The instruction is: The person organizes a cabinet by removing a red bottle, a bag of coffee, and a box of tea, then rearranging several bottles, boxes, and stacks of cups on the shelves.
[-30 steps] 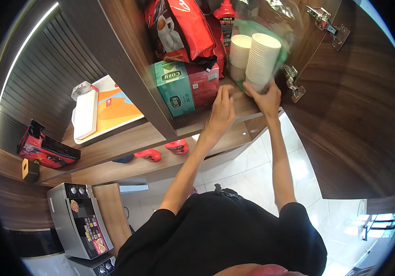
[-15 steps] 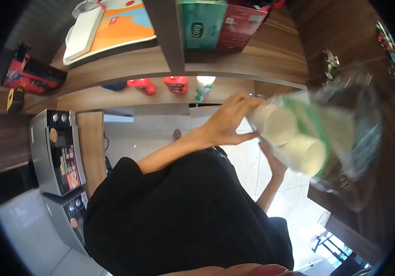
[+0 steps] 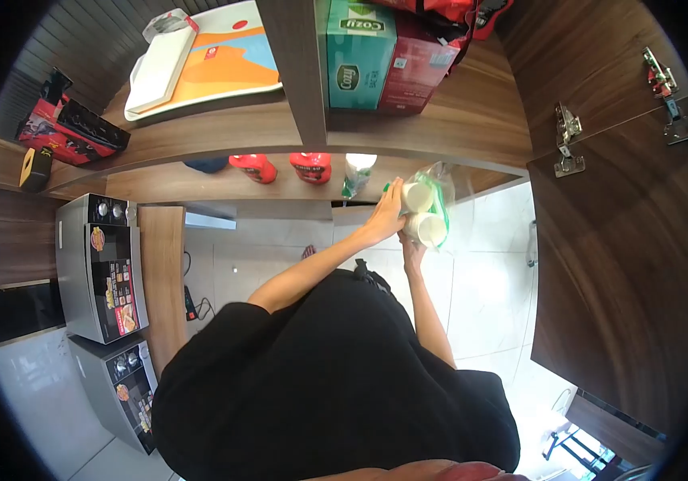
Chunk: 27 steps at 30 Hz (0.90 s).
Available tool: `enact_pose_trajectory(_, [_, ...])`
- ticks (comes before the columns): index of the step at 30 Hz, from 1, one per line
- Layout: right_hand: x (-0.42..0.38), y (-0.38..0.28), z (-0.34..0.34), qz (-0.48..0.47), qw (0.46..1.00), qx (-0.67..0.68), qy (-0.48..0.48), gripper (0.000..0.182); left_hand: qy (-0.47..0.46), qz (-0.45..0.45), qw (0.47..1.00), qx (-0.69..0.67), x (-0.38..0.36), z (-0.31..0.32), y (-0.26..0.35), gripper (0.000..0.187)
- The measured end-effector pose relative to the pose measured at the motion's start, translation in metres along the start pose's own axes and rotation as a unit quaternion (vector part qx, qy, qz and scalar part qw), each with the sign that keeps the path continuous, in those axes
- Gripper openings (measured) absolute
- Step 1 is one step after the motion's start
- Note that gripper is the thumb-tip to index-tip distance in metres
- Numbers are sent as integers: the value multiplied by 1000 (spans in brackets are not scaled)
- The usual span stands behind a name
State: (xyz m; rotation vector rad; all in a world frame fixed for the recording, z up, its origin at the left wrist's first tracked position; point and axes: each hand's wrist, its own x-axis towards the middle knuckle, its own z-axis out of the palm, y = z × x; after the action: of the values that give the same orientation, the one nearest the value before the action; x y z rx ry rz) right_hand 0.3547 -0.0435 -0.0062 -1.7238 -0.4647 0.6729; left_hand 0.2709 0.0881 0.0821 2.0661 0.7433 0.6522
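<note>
Both of my hands hold a clear plastic bag of paper cups, with two stacks side by side and green print on the bag. My left hand grips the upper left side of the bag, fingers closed around the nearer stack. Beneath the second stack, my right hand supports the bag from below; its fingers are mostly hidden behind the cups. The bag is in front of the lower shelf, close to a white-and-green package standing there.
Two red bottles stand on the lower shelf. Above sit a green Cozy box, a red box and a tray. An open cabinet door hangs at right. Microwaves stand at left.
The bag of cups has moved down and left, away from the open door and farther from my head. Both hands keep hold of it.
</note>
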Motion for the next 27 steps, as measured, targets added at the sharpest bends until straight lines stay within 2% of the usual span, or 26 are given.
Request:
enact_pose_trajectory(2, [46,22,-2,47,994,-87,-54,51,17,-3,1000,-13,8,-16,16,81])
enact_pose_trajectory(3, [61,27,8,-30,995,-98,1,61,36,-7,999,-1,4,-24,26,81])
enact_pose_trajectory(4, [72,24,18,-52,992,-114,27,65,54,-8,998,12,-2,-30,32,80])
enact_pose_trajectory(5, [80,21,27,-75,987,-128,54,69,96,51,993,46,-10,-32,31,82])
enact_pose_trajectory(6, [90,19,34,-96,982,-142,82,73,89,66,994,8,-19,-37,33,83])
enact_pose_trajectory(7, [109,42,41,-79,991,-104,33,74,80,80,993,-29,-27,-45,36,84])
enact_pose_trajectory(9, [107,10,56,-19,997,-81,5,70,69,108,992,-23,-38,-76,65,85])
enact_pose_trajectory(10, [104,-4,59,12,997,-71,-9,69,65,83,994,-44,-46,-81,67,83])
enact_pose_trajectory(12, [112,10,63,-28,996,-43,-77,89,55,27,994,-89,-60,-86,69,80])
enact_pose_trajectory(15, [91,-10,56,-64,983,4,-174,117,85,47,990,-105,-63,-92,82,68])
enact_pose_trajectory(17, [74,6,41,-36,972,-34,-230,85,43,67,990,-115,-56,-99,89,58])
enact_pose_trajectory(18, [66,10,30,-115,930,-119,-327,72,22,78,989,-120,-51,-101,95,53])
enact_pose_trajectory(19, [47,-25,22,-205,871,-182,-408,61,46,85,984,-149,-45,-106,109,35])
enact_pose_trajectory(20, [27,-65,0,-88,834,-180,-514,50,49,157,980,-116,-34,-113,118,31])
enact_pose_trajectory(21, [-8,-159,-18,30,779,-197,-595,41,52,226,969,-84,-19,-123,126,27])
enact_pose_trajectory(22, [-21,-200,-31,32,766,-107,-633,39,54,291,954,-53,-5,-132,138,24])
enact_pose_trajectory(23, [-25,-245,-43,-55,772,-147,-616,38,61,287,954,-59,11,-142,160,19])
enact_pose_trajectory(24, [-23,-283,-53,-140,770,-186,-595,38,89,333,938,-20,28,-144,168,20])
enact_pose_trajectory(25, [-22,-308,-62,-181,827,-177,-502,33,99,365,926,-16,47,-147,176,13])
enact_pose_trajectory(26, [-19,-327,-69,-221,873,-167,-402,29,97,366,924,-45,68,-150,181,14])
enact_pose_trajectory(27, [-8,-346,-72,-235,905,-80,-346,25,96,368,922,-73,85,-150,186,18])
